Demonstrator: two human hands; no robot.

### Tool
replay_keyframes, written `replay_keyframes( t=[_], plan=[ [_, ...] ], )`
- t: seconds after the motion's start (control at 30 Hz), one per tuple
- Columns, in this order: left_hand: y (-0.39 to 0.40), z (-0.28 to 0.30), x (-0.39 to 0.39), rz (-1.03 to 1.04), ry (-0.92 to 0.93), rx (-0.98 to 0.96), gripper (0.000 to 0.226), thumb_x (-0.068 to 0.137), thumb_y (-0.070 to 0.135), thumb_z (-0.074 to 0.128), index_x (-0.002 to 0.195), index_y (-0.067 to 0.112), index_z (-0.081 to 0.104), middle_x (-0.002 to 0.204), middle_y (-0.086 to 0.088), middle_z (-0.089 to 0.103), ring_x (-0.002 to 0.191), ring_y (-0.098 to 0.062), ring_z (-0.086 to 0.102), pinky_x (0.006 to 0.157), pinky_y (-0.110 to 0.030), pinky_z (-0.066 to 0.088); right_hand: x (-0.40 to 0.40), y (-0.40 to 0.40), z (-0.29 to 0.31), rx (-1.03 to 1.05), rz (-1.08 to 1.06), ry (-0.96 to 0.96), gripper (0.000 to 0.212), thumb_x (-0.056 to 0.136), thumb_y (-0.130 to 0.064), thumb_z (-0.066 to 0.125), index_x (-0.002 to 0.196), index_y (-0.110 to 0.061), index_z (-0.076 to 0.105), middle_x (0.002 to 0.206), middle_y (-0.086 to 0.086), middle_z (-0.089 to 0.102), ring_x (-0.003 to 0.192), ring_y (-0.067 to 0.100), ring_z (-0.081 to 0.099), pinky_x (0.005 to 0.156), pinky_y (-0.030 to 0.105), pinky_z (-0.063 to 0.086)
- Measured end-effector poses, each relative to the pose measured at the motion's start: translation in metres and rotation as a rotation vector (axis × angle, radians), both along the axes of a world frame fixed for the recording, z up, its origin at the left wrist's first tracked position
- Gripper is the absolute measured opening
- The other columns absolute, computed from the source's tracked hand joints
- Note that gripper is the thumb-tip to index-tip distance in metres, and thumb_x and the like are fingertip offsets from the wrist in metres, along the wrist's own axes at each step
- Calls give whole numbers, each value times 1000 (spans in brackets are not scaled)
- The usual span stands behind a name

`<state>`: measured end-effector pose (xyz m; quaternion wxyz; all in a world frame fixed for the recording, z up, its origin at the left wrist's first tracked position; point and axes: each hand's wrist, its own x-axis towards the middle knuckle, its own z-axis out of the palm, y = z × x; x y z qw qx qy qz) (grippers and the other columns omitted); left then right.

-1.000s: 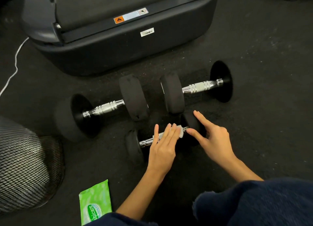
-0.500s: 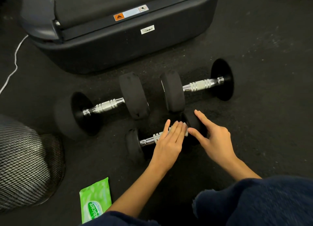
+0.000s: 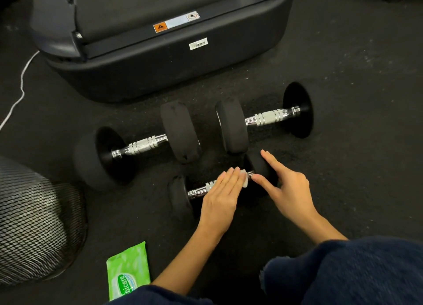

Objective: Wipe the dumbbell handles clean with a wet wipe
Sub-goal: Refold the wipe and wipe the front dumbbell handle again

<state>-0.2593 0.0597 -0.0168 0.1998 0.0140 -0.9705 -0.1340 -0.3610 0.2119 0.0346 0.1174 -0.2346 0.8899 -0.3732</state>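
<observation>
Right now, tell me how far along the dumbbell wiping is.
In hand: the left hand presses a white wipe flat along the small dumbbell's handle, near its right end, while the right hand steadies that end's weight. Left: the two larger dumbbells' handles lie untouched behind; whether either is already clean cannot be told. The wipes pack sits nearby.

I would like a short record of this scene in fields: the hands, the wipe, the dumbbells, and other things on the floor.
left hand: flat, straight fingers pressing the wet wipe on the small dumbbell's handle
right hand: fingers straight, steadying the small dumbbell's right weight
larger dumbbells: two, behind the small one, handles bare: left one, right one
wipes pack: green, on the floor near the left arm
other: treadmill base; mesh fan guard; white cord
</observation>
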Motion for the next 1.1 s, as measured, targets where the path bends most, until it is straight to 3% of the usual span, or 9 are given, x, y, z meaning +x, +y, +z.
replay_keyframes(
  t=[0.17, 0.27, 0.57, 0.73, 0.83, 0.9, 0.97, 1.03, 1.1],
  plan=[
    [3, -1, 2, -147, -12, -120, 41, 90, 4, 47, 129, 3, 60, 135, -13, 59, 128, -24, 54, 111, -37, 38, 3, 2, 0, -18, 12, -29, 74, 80, -58, 56, 148, -35, 36, 142, -4, 54, 110, 17, 65, 93, 39, 54],
    [-2, 3, -4, -47, -7, -42, 45, 87, -1, 49, 131, 3, 59, 135, -14, 59, 128, -24, 54, 111, -39, 39, 0, 1, 0, -11, -4, -34, 73, 81, -56, 58, 148, -34, 37, 142, -5, 53, 112, 15, 64, 94, 35, 53],
    [-1, 6, 4, -29, -30, 86, 50, 86, -4, 49, 133, 6, 57, 139, -11, 56, 132, -23, 50, 114, -37, 35, 1, 1, 1, -59, -2, -73, 75, 79, -57, 57, 147, -35, 36, 145, -2, 51, 118, 17, 62, 98, 37, 52],
    [-7, 11, 14, -146, -69, 3, 50, 87, 0, 37, 133, 5, 58, 139, -11, 55, 133, -23, 48, 112, -37, 37, 0, 2, 1, -67, -4, -95, 78, 76, -60, 57, 147, -33, 39, 143, -2, 53, 119, 16, 61, 99, 37, 51],
    [-6, 16, 20, -148, -86, 4, 50, 85, -4, 47, 131, 7, 59, 138, -10, 57, 133, -21, 49, 112, -38, 37, -1, 2, 1, -72, -11, -121, 79, 74, -62, 58, 146, -33, 41, 140, -1, 56, 115, 15, 63, 98, 36, 52],
    [0, 23, 25, -76, -102, 167, 51, 83, -8, 59, 130, 10, 60, 137, -5, 58, 132, -15, 49, 113, -36, 35, -3, 2, 3, -59, -13, -135, 78, 76, -59, 63, 146, -33, 42, 133, 0, 62, 112, 17, 65, 96, 38, 53],
    [5, 41, 26, 49, -86, 463, 42, 88, -4, 62, 125, 15, 65, 129, 3, 64, 126, -5, 54, 112, -27, 37, -7, 2, 6, -22, 5, -131, 75, 78, -51, 70, 146, -31, 43, 130, 0, 64, 113, 16, 64, 97, 34, 51],
    [7, 62, 24, 204, -86, 753, 29, 92, 5, 64, 115, 21, 71, 115, 13, 70, 111, 4, 62, 101, -17, 44, -10, 1, 10, 1, 30, -137, 73, 80, -42, 74, 145, -27, 44, 134, 0, 61, 121, 14, 59, 101, 21, 43],
    [2, 76, 19, 334, -135, 976, 22, 91, 11, 66, 105, 25, 75, 102, 15, 74, 98, 2, 67, 91, -18, 51, -11, 0, 14, -28, 0, -145, 68, 80, -37, 77, 142, -28, 49, 134, 0, 61, 126, 13, 54, 103, 21, 38]
  ],
)
